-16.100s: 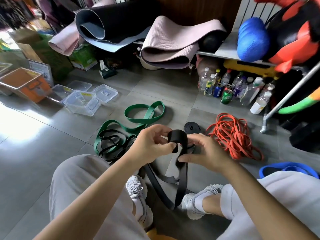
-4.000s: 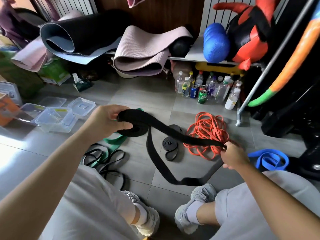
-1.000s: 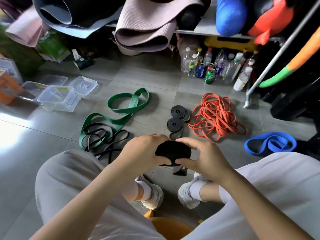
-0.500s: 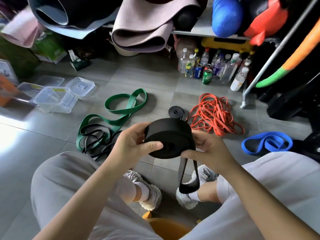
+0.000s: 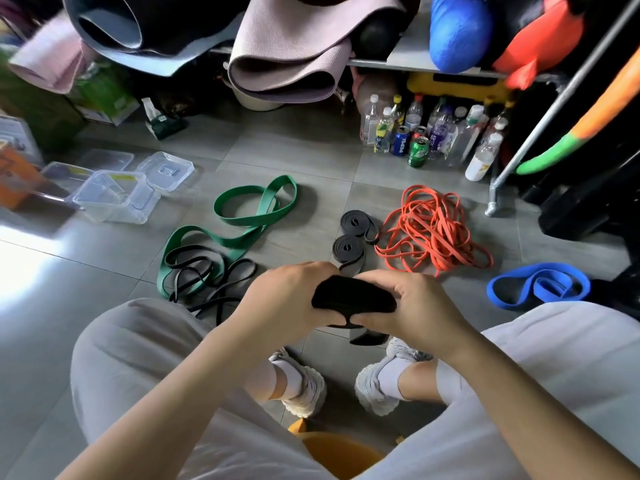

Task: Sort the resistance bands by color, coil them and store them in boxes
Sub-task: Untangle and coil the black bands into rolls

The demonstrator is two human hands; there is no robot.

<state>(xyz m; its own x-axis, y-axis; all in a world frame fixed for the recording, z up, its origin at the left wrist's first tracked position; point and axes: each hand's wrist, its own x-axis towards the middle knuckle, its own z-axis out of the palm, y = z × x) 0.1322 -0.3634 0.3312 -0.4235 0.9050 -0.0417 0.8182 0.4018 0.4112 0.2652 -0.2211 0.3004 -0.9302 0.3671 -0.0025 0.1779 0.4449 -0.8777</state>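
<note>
Both hands hold a coiled black band (image 5: 353,299) in front of the knees, above the floor (image 5: 294,147). The left hand (image 5: 287,299) and the right hand (image 5: 412,303) have their fingers curled around the coil from each side, and a short loose end hangs below it. On the floor lie two rolled black bands (image 5: 349,237), green bands (image 5: 242,223), an orange pile (image 5: 433,230), a blue band (image 5: 538,289) and clear boxes (image 5: 114,195).

Both forearms extended forward, converging between knees. Left hand (image 5: 284,301) and right hand (image 5: 420,306) curled round black band coil (image 5: 353,295) from opposite sides; thumb tips nearly meeting on near edge.
</note>
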